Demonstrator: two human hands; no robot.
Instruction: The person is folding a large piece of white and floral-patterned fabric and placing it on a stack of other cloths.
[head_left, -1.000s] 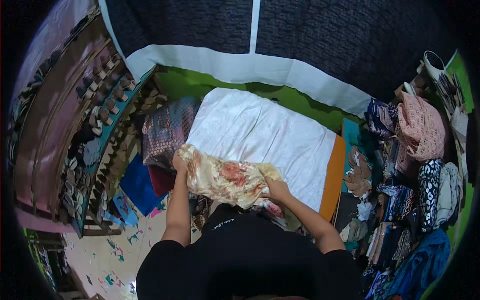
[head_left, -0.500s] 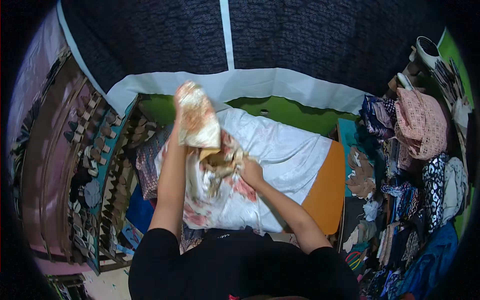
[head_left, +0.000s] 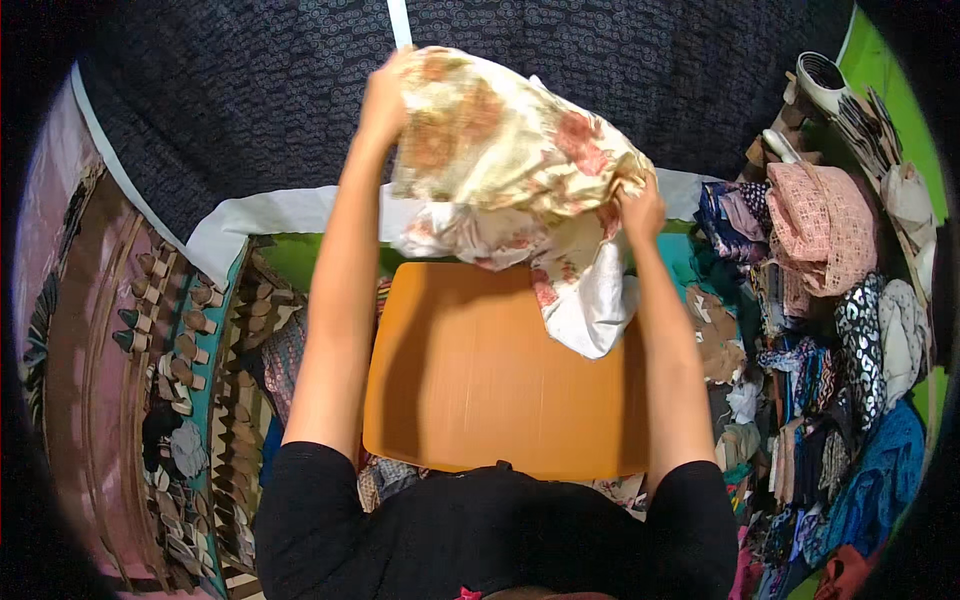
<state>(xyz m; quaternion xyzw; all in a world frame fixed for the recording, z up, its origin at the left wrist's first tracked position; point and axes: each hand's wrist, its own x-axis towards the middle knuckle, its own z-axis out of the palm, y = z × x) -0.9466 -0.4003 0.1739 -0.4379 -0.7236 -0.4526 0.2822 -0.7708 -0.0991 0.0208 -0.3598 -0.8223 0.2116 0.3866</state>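
A cream floral cloth (head_left: 490, 130) with red and brown flowers hangs in the air between my raised hands. My left hand (head_left: 388, 95) is closed on its upper left corner. Bunched fabric at its right edge is gripped in my right hand (head_left: 640, 208). Below, a white and floral part (head_left: 590, 310) of the fabric dangles over the orange-brown tabletop (head_left: 490, 380). Whether this is a sheet or a garment I cannot tell.
Racks of shoes (head_left: 190, 350) stand on the left. At right are stacks of folded clothes (head_left: 800, 360) and a pink knitted cloth (head_left: 825, 230). A dark patterned curtain (head_left: 250, 110) with a white border hangs behind the table.
Both hands have risen and moved farther away, the right one also to the right. The cloth has been lifted off the table and spread between them, uncovering the tabletop.
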